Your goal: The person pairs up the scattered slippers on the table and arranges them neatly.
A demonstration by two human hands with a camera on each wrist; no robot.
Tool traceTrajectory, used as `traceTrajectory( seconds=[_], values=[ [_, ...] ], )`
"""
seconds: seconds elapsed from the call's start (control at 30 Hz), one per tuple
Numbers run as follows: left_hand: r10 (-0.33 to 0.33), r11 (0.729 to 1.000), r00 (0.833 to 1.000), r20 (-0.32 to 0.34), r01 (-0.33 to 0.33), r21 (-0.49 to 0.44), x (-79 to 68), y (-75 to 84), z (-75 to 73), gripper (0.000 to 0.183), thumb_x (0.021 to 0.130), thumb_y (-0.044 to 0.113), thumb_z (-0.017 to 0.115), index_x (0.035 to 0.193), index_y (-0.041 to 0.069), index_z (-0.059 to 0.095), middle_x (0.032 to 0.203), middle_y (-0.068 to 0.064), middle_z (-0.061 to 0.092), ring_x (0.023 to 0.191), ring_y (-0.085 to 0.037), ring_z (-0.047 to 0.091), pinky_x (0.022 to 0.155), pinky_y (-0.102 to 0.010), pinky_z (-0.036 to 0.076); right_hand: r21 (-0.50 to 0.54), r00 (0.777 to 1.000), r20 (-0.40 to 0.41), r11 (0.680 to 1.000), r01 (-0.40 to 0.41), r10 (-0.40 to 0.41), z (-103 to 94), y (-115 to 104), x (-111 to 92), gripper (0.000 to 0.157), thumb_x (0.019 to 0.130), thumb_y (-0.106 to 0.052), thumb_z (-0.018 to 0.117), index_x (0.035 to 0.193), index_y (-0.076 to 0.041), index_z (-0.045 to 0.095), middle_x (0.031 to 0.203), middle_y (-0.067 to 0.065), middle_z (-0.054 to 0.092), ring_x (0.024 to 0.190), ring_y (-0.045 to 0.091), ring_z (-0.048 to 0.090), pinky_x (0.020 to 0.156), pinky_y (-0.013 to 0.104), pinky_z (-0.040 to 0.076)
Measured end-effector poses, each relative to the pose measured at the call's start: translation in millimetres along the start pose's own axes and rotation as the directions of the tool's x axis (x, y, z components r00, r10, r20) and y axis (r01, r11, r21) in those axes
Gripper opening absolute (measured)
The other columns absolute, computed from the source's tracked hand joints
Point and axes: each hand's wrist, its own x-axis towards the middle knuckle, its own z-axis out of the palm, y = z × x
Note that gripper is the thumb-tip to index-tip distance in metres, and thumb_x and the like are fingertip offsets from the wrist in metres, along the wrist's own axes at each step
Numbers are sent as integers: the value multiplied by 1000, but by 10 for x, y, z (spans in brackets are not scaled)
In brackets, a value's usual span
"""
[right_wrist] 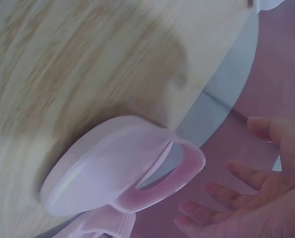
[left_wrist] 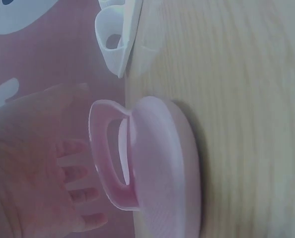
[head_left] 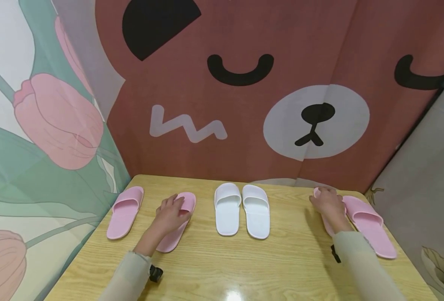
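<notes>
Near the left edge of the table [head_left: 222, 267], the first pink slipper [head_left: 121, 220] lay alone. Next came the second pink slipper [head_left: 173, 240], apart from it; the left hand [head_left: 169, 214] hovered by its strap, fingers spread, gripping nothing. Toward the middle of the far edge, the white slippers [head_left: 227, 215] lay side by side, seemingly settled. Farther along, the right hand [head_left: 329, 205], fingers loosely parted and holding nothing, hung over the third pink slipper [right_wrist: 103, 168], just beside the fourth pink slipper [head_left: 372, 228] near the right edge. That pair looked done; the gap at left seemed unfinished.
</notes>
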Motion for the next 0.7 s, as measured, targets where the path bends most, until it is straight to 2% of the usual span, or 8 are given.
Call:
traceTrajectory(
  seconds=[0.23,0.7],
  values=[
    [3,1000,1000,14,-3,-2,-17,-29,4,71,93,41,68,149,3,47,157,-27,33,142,-48,29,106,-72,28,-9,1000,5,1000,-1,1,10,95,18,68,100,-37,49,146,12,36,144,44,27,120,69,33,92,76,35],
    [-4,1000,999,53,3,20,-26,-124,24,77,90,39,72,150,2,43,158,-28,31,142,-49,29,105,-73,28,32,1000,10,999,29,-29,52,210,27,68,101,-39,46,147,10,36,142,45,27,119,67,33,92,76,33]
  ],
)
